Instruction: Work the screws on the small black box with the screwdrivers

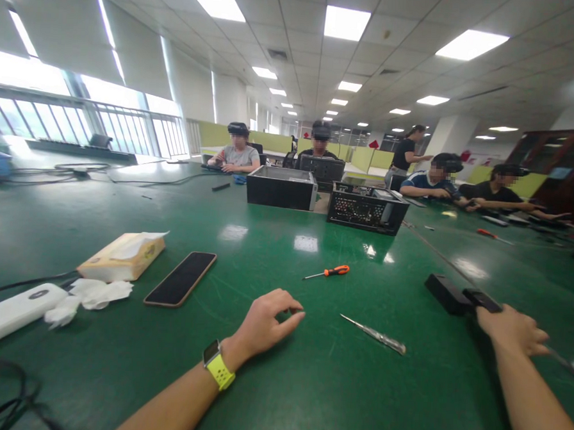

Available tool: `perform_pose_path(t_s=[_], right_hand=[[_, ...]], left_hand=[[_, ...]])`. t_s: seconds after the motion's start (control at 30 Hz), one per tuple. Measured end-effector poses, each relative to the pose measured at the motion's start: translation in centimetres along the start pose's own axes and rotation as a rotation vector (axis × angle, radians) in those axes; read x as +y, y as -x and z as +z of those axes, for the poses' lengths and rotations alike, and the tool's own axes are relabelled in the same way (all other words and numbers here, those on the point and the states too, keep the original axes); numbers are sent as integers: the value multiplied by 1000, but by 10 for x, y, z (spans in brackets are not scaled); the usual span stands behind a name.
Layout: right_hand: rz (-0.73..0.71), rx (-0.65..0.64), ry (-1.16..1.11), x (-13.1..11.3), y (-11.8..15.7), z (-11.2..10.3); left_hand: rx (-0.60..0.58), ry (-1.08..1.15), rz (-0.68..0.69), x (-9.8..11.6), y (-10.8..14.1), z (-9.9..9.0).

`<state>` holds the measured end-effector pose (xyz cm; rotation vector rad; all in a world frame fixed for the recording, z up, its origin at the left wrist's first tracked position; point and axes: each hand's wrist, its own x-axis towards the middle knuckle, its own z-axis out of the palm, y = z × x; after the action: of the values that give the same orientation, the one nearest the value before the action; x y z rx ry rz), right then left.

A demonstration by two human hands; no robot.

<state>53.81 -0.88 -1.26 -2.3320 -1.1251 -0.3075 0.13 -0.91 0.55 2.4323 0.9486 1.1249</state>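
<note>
Now we are holding our left hand (pixel 272 323) half-curled over the green table (pixel 277 394), thumb and fingertips parted, a yellow-banded watch (pixel 220 369) sitting at its wrist. Out to the right, we are gripping a small black piece (pixel 482 300) in our right hand (pixel 514 331) — its far end is lying just beside a larger black block (pixel 447 294), though we cannot tell whether they are touching. Between our hands, a clear-handled screwdriver (pixel 379 336) is lying aslant, and an orange-handled screwdriver (pixel 336 271) is lying farther off, tip pointing left. To the left we are seeing a phone (pixel 182 280) near a tissue pack (pixel 145 254) — and, well beyond, a plain-sided case (pixel 281 192) and a perforated case (pixel 367 209) are standing side by side
</note>
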Motion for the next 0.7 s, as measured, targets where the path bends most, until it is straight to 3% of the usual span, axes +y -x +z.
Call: perform_pose_path(t_s=[0.1, 0.13, 0.23, 0.3, 0.37, 0.43, 0.5, 0.6, 0.7], right_hand=[[225, 110, -70, 0, 4, -7], [233, 155, -103, -5, 6, -10], [90, 261, -217, -41, 15, -15], [-69, 239, -307, -78, 32, -16], [-269, 104, -411, -121, 63, -16], [-620, -223, -621, -163, 104, -17], [-855, -449, -699, -195, 147, -20], [-1008, -639, -758, -221, 192, -22], [-1085, -735, -736, -221, 196, -22]], left_hand=[[2, -3, 3, 0, 0, 0], [3, -3, 1, -1, 0, 0], [-4, -7, -5, -1, 0, 1], [-22, -13, -11, -1, 1, 2], [-29, -24, -15, 0, 1, 2], [-15, -33, -11, 1, 1, 1], [-5, -45, -1, 2, 0, 1], [-57, -76, 4, 3, 0, 1], [-134, -98, 1, 4, 0, 2]])
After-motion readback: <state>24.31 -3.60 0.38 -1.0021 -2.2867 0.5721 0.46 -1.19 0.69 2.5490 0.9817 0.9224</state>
